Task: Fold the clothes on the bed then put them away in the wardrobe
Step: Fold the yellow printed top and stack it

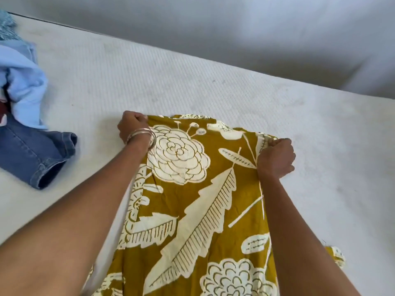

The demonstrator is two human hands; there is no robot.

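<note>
A mustard-yellow garment with large cream flowers and leaves lies stretched over the white bed, running from the middle down past the bottom edge. My left hand, with bangles on the wrist, grips its far left corner. My right hand grips its far right corner. Both fists sit on the mattress with the cloth's far edge pulled between them.
At the left edge lies a heap of other clothes: blue jeans, a light blue top and a teal knit piece. A grey wall runs along the bed's far side.
</note>
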